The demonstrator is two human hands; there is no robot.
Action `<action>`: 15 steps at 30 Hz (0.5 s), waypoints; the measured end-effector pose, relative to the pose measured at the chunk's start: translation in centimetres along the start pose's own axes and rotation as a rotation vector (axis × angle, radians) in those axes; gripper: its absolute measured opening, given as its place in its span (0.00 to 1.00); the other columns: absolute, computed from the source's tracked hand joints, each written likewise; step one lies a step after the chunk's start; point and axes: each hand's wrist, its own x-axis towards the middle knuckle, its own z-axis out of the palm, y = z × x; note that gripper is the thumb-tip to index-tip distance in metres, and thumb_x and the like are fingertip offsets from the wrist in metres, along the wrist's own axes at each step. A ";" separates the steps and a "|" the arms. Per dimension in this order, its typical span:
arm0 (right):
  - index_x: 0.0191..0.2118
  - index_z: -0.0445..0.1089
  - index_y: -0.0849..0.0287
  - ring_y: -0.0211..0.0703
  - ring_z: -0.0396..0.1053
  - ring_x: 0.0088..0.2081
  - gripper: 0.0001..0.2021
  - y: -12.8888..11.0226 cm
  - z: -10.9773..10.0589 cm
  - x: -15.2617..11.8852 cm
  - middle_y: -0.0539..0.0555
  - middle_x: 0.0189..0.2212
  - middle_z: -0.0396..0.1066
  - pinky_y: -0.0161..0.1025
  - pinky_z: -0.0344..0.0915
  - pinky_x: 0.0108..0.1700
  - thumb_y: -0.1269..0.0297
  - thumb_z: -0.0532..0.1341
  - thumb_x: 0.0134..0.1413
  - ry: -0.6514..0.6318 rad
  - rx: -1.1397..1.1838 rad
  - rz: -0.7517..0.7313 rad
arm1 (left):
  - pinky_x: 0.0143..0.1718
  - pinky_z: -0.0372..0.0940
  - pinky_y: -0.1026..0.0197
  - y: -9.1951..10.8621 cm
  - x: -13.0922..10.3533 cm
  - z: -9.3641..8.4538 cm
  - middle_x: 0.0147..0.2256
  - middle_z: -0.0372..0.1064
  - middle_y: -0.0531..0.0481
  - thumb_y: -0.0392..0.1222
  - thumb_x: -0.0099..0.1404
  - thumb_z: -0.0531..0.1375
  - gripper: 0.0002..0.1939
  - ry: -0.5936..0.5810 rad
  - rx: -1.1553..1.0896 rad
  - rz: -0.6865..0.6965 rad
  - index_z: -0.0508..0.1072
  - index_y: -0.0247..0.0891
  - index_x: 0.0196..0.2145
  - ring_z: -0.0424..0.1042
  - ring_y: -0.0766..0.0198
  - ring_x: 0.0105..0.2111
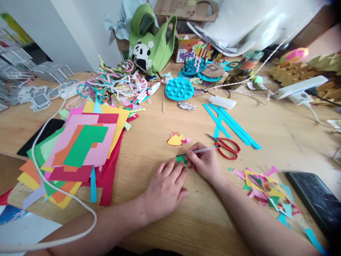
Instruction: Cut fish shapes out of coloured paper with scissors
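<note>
My right hand (201,161) is closed around a thin pen (205,149), its tip at a small piece of green paper (182,159). Fingers stretched out, my left hand (167,186) lies flat on the table with its fingertips at the lower edge of that green piece. Just beyond my hands sits a little group of cut paper fish shapes (175,140), yellow on top with pink, orange and red beneath. Red-handled scissors (227,147) lie to the right of the pen, their tips touching blue paper strips (234,124).
Stacked coloured paper (87,142) and a white cable (37,156) are at the left. Paper scraps (266,188) and a phone (314,202) lie at the right. Behind are pipe cleaners (112,83), a green panda bag (151,46), a blue disc (179,89) and a glue bottle (221,101).
</note>
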 end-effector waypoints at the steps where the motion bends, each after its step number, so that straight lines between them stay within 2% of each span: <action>1: 0.28 0.63 0.58 0.32 0.62 0.14 0.15 0.0 0.0 0.0 0.47 0.15 0.67 0.29 0.58 0.14 0.53 0.66 0.50 0.001 0.000 0.001 | 0.62 0.52 0.46 0.0 0.0 0.0 0.63 0.62 0.42 0.54 0.72 0.50 0.29 0.001 0.000 0.000 0.61 0.33 0.63 0.55 0.48 0.63; 15: 0.28 0.63 0.58 0.32 0.62 0.13 0.13 -0.1 0.0 -0.1 0.46 0.16 0.67 0.28 0.58 0.13 0.56 0.65 0.50 0.007 0.003 0.008 | 0.61 0.53 0.46 0.0 -0.1 0.0 0.62 0.62 0.41 0.54 0.72 0.50 0.29 0.008 -0.003 0.005 0.62 0.33 0.63 0.56 0.48 0.63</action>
